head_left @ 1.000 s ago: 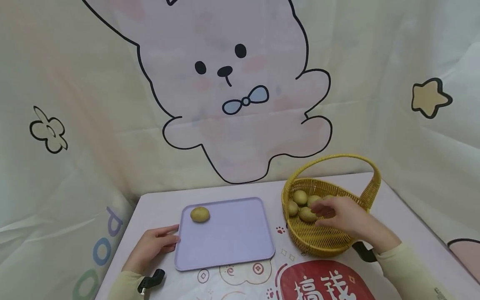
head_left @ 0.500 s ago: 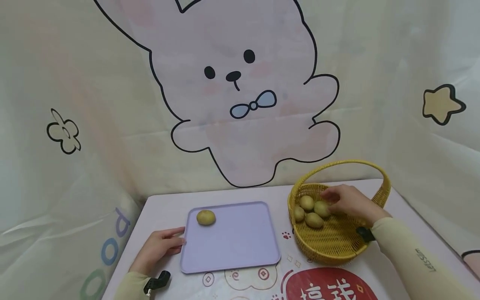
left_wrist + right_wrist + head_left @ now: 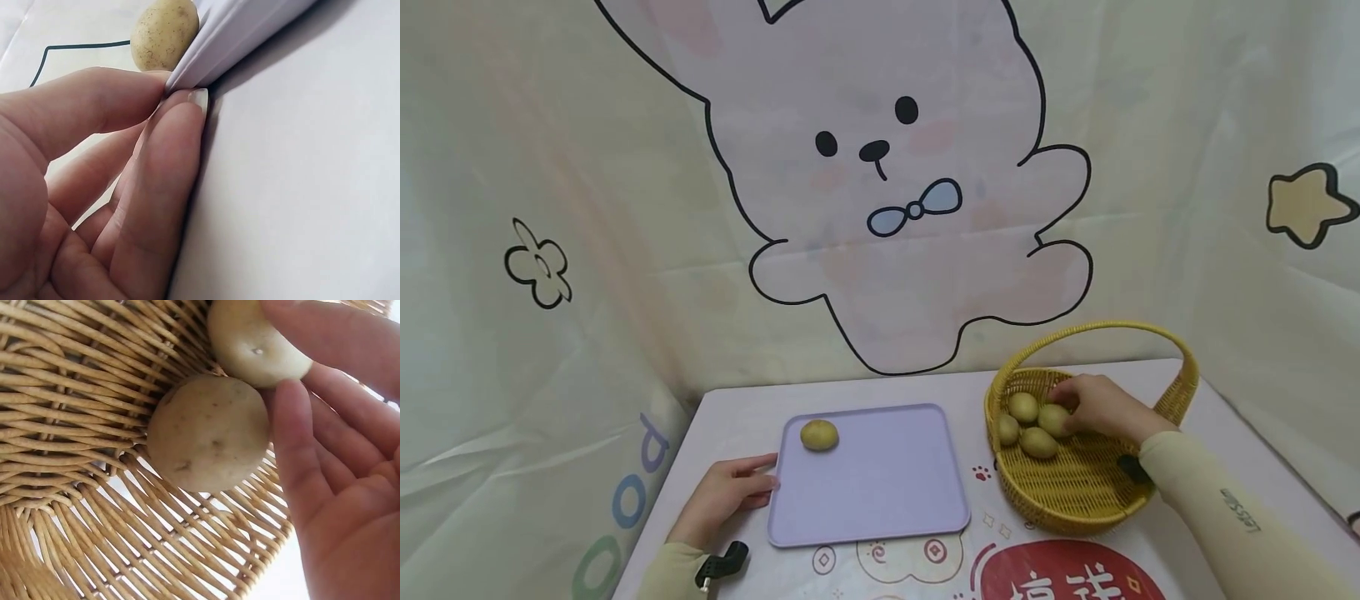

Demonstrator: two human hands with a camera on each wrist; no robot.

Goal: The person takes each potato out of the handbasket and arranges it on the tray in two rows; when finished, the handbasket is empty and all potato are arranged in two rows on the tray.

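My left hand (image 3: 722,496) pinches the left edge of a lilac tray (image 3: 880,492) between thumb and finger, as the left wrist view shows at the tray's rim (image 3: 240,37). One potato (image 3: 819,435) lies near the tray's back left corner. At the right, my right hand (image 3: 1105,408) reaches into a yellow wicker basket (image 3: 1067,508) with several potatoes. Its thumb and fingers are around one potato (image 3: 250,347), which still touches the wicker side. Another potato (image 3: 209,434) sits right beside the fingertips. The far side of the gripped potato is hidden.
The basket's tall arched handle (image 3: 1101,326) rises over its back half and close to my right forearm. White tabletop (image 3: 737,412) surrounds the tray. A printed cloth wall (image 3: 700,333) stands behind the table's back edge.
My right hand has gone from hovering over the basket to the potato at the back and has closed its fingers on it. The left hand stays at the tray. The head view has shifted slightly.
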